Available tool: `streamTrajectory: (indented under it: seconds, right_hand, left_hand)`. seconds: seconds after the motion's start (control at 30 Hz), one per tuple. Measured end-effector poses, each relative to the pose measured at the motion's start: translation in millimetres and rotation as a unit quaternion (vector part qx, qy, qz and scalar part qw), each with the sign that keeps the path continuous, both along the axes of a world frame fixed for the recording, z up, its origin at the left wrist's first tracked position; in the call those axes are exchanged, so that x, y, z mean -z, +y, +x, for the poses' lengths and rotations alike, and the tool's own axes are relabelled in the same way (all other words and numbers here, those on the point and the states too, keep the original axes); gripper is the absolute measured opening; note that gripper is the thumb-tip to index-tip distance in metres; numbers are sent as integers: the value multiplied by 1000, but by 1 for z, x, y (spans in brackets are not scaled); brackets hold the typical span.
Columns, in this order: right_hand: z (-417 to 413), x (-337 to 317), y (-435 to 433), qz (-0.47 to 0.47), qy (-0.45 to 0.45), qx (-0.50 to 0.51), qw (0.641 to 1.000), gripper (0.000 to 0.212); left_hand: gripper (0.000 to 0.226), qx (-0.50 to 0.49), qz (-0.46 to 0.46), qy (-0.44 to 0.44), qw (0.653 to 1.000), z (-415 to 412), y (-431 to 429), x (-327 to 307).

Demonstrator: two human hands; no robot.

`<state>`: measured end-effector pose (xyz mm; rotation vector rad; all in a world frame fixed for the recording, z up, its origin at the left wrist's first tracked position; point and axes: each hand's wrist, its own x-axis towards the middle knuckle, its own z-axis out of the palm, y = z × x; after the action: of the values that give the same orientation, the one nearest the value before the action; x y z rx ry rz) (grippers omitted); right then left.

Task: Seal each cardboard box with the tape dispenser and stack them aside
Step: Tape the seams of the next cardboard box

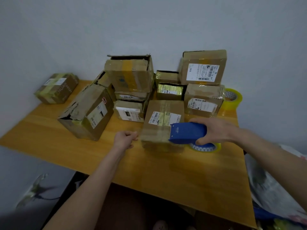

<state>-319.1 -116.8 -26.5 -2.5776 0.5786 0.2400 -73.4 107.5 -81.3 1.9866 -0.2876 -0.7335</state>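
The right hand grips the blue tape dispenser, pressed on the right end of the near box. The left hand, curled with nothing visible in it, rests on the table just left of that box. Piled boxes crowd close behind, with a torn box to the left and a spare tape roll at far right.

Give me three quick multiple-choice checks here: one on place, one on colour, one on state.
1. Where does the spare tape roll lie?
A. At the table's far right edge, beside the boxes
B. On the floor
C. On the tallest stack

2. What colour is the tape dispenser?
A. Red
B. Blue
C. Green

3. What is the right hand doing?
A. Resting flat on the table
B. Hanging idle
C. Gripping the dispenser on the near box

1 A, the roll sits by the rightmost boxes; 2 B, its shell is blue; 3 C, fingers curl round it on the box.
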Motion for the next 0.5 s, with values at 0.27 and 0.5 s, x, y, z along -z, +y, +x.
streamTrajectory:
  seconds: [0.27, 0.5]
  right_hand:
    - [-13, 5, -8, 56, -14, 14, 998, 72]
    - [-24, 8, -23, 37, 27, 28, 999, 61]
  left_hand:
    - [13, -41, 4, 7, 999, 1, 5, 14]
    - [14, -60, 13, 2, 998, -3, 3, 26]
